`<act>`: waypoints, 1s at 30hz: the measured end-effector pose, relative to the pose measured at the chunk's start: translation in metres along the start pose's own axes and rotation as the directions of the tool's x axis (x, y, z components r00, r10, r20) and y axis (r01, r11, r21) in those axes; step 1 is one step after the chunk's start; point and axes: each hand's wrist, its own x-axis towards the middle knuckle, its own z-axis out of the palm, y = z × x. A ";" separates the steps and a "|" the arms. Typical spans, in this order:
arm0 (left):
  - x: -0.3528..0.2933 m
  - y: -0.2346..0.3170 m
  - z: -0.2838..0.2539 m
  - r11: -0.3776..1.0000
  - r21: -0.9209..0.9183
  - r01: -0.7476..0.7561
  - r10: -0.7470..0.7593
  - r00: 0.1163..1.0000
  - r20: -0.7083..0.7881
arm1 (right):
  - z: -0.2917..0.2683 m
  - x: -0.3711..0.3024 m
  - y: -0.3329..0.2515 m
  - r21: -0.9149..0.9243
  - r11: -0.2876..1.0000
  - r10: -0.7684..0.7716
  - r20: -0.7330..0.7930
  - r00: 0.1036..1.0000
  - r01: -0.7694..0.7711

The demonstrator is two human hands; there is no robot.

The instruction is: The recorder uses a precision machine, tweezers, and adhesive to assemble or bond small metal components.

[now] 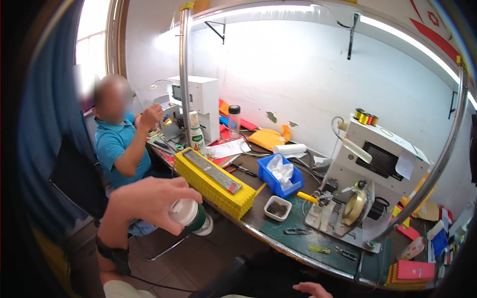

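My left hand (149, 203) is raised off the table's left front edge, its fingers and thumb curved round the white lid of a green cup-like container (195, 219). A dark band with a cable circles that wrist. Only part of my right hand (313, 289) shows at the lower edge, its fingers apart with nothing visible in them. Nearest to the left hand on the table stands a long yellow ridged block of stacked trays (213, 186), with a grey metal bar (211, 171) lying on top.
A blue bin (280, 186) holds white tissue beside a small white dish (277, 217) of dark bits. Tweezers and cutters lie on the green mat (293, 243). A white winding machine (375, 159) stands right. At left, a person in blue (121, 144) works beside another machine.
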 end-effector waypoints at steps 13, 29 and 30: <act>0.123 0.192 -0.024 0.613 -0.301 -0.730 0.789 0.549 0.274 | -0.017 0.020 -0.084 -0.026 0.914 -0.400 -0.214 0.891 0.405; 0.138 0.250 0.089 0.326 -0.282 -0.902 0.920 0.371 -0.123 | -0.015 -0.021 -0.026 -0.076 0.963 -0.268 -0.398 0.877 0.260; 0.135 0.250 0.092 0.366 -0.252 -0.896 0.904 0.407 -0.131 | -0.013 -0.019 -0.027 -0.097 0.967 -0.256 -0.395 0.882 0.237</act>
